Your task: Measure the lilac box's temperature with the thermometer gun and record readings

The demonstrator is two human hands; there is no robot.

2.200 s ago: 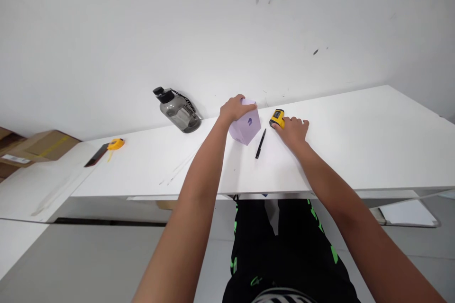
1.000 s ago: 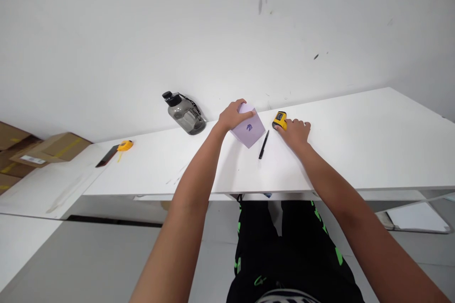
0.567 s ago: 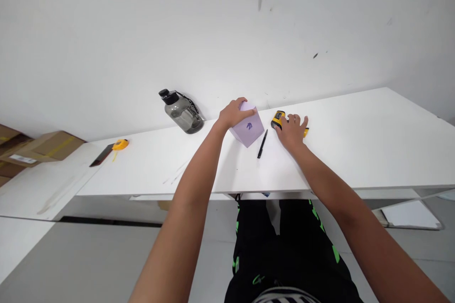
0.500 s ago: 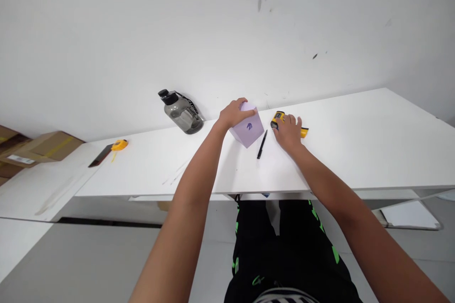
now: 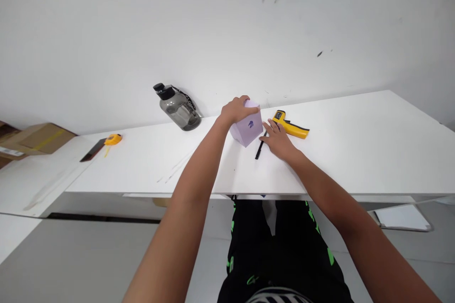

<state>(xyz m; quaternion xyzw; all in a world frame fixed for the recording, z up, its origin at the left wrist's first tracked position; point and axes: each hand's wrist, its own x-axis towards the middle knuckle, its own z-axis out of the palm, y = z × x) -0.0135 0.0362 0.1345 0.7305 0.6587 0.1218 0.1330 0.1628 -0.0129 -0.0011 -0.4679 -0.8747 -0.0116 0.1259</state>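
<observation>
A pale purple box [image 5: 248,129] with a dark blue logo stands on the white table. My left hand [image 5: 236,110] is closed around its upper part, thumb on the near side and fingers over the far edge. Just right of the box lies a black pen [image 5: 259,148]. My right hand [image 5: 277,140] rests over the pen's upper end, fingers apart; whether it grips the pen does not show. Beyond those fingers lies a yellow infrared thermometer gun [image 5: 297,131], its handle pointing right.
A grey transparent water bottle [image 5: 182,112] stands against the wall, left of the box. Farther left are an orange tape measure [image 5: 113,139] and a dark flat object [image 5: 93,150]. Cardboard boxes [image 5: 42,138] sit at the far left. The table's front edge [image 5: 320,195] runs before my legs.
My right hand has come off the thermometer gun and moved left to the pen. The thermometer gun lies uncovered. My left hand keeps its hold on the box. The view has shifted slightly.
</observation>
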